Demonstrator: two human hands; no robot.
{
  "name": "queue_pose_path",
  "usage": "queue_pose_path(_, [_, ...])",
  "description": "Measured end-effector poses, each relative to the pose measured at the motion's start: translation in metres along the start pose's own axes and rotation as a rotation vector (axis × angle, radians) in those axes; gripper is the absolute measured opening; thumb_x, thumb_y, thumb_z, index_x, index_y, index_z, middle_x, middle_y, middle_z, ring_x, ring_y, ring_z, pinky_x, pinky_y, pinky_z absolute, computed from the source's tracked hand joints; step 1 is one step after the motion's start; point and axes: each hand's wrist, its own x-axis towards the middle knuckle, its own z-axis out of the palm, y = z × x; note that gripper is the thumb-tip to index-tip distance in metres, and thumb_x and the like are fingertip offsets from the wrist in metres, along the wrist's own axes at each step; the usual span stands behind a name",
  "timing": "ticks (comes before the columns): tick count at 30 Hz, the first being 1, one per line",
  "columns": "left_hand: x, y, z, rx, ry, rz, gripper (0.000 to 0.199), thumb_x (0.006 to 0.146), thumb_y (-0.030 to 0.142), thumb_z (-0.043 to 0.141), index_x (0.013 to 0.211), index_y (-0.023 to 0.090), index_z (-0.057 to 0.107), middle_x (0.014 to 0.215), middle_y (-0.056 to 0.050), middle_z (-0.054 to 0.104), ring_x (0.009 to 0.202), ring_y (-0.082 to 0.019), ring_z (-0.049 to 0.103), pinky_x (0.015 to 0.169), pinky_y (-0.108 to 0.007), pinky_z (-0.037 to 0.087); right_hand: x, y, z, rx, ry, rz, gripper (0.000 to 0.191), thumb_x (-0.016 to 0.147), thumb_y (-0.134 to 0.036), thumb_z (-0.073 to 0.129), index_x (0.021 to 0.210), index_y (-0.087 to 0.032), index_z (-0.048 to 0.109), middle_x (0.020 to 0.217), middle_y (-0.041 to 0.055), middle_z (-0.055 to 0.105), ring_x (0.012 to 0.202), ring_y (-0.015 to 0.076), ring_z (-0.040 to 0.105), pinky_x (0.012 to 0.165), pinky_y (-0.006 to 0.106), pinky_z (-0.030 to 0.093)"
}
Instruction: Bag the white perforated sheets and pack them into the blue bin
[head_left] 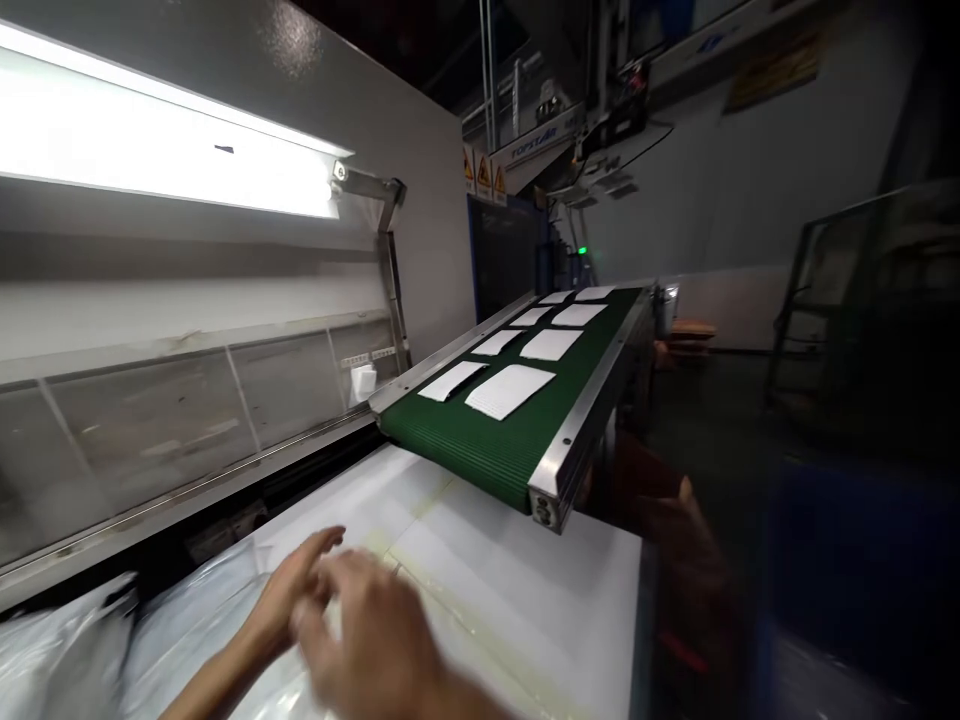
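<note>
Both hands, left hand (289,590) and right hand (375,640), hover blurred over the white counter (525,600), fingers loosely spread, holding nothing; flat white rectangular sheets (510,390) lie in pairs on the far green conveyor (480,450).

Bright tube lamp (165,150); grey wall (420,160); dark hall.

Both hands hover over the white table top (525,600) at the 6 o'clock edge of the view. The left hand (296,585) extends open fingers toward 1 o'clock; the right hand (375,635), blurred, overlaps it on the near side. Neither grips anything. At 12 o'clock the green conveyor belt (495,450) overhangs the table and carries white rectangular sheets (510,390) in two rows. A lit lamp (165,150) sits at 10 o'clock
</note>
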Motion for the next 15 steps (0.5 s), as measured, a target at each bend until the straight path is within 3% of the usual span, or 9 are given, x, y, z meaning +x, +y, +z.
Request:
queue_pose_path(2, [0.054, 0.024, 0.005, 0.059, 0.061, 0.107, 0.042, 0.085, 0.040, 0.037, 0.116, 0.014, 0.051, 0.110, -0.010, 0.063, 0.101, -0.028, 0.058, 0.085, -0.035, 0.046, 0.051, 0.023, -0.049, -0.324, 0.002, 0.049, 0.036, 0.091, -0.038, 0.031, 0.116, -0.022, 0.051, 0.106, 0.0054, 0.063, 0.093, 0.0200, 0.062, 0.078, 0.032, 0.049])
queue_pose_path(5, [0.132, 0.058, 0.016, 0.072, 0.158, 0.184, 0.046, 0.086, 0.041, 0.036, 0.122, 0.015, 0.045, 0.120, -0.013, 0.058, 0.111, -0.027, 0.053, 0.094, -0.037, 0.040, 0.114, 0.074, -0.119, -0.529, -0.011, 0.157, 0.039, 0.085, -0.036, 0.041, 0.117, -0.016, 0.050, 0.116, 0.0138, 0.058, 0.108, 0.0288, 0.054, 0.090, 0.042, 0.041])
queue_pose_path(7, [0.178, 0.076, 0.028, 0.074, 0.184, 0.207, 0.047, 0.086, 0.043, 0.036, 0.123, 0.015, 0.044, 0.121, -0.014, 0.057, 0.111, -0.026, 0.053, 0.094, -0.036, 0.040, 0.137, 0.115, -0.151, -0.620, -0.029, 0.249, 0.053, 0.080, -0.042, 0.049, 0.122, -0.010, 0.047, 0.122, 0.0205, 0.053, 0.115, 0.0356, 0.047, 0.094, 0.048, 0.036])
queue_pose_path(9, [0.219, 0.090, 0.043, 0.072, 0.193, 0.226, 0.048, 0.085, 0.045, 0.038, 0.124, 0.017, 0.044, 0.122, -0.014, 0.057, 0.110, -0.027, 0.055, 0.092, -0.037, 0.041, 0.149, 0.157, -0.169, -0.696, -0.055, 0.347, 0.080, 0.073, -0.056, 0.055, 0.132, -0.006, 0.036, 0.132, 0.0271, 0.042, 0.123, 0.0423, 0.037, 0.097, 0.054, 0.030])
queue_pose_path(12, [0.270, 0.104, 0.068, 0.053, 0.217, 0.243, 0.056, 0.083, 0.046, 0.042, 0.129, 0.015, 0.040, 0.129, -0.016, 0.052, 0.115, -0.029, 0.051, 0.094, -0.038, 0.040, 0.159, 0.209, -0.176, -0.777, -0.129, 0.480, 0.114, 0.058, -0.073, 0.057, 0.141, -0.004, 0.019, 0.144, 0.0318, 0.022, 0.131, 0.0490, 0.019, 0.096, 0.063, 0.023])
queue_pose_path(15, [0.307, 0.111, 0.088, 0.028, 0.255, 0.242, 0.059, 0.079, 0.044, 0.048, 0.128, 0.011, 0.041, 0.134, -0.019, 0.048, 0.122, -0.031, 0.044, 0.097, -0.040, 0.037, 0.166, 0.236, -0.177, -0.825, -0.230, 0.527, 0.122, 0.048, -0.079, 0.059, 0.140, -0.007, 0.025, 0.142, 0.0300, 0.029, 0.128, 0.0485, 0.028, 0.093, 0.062, 0.030])
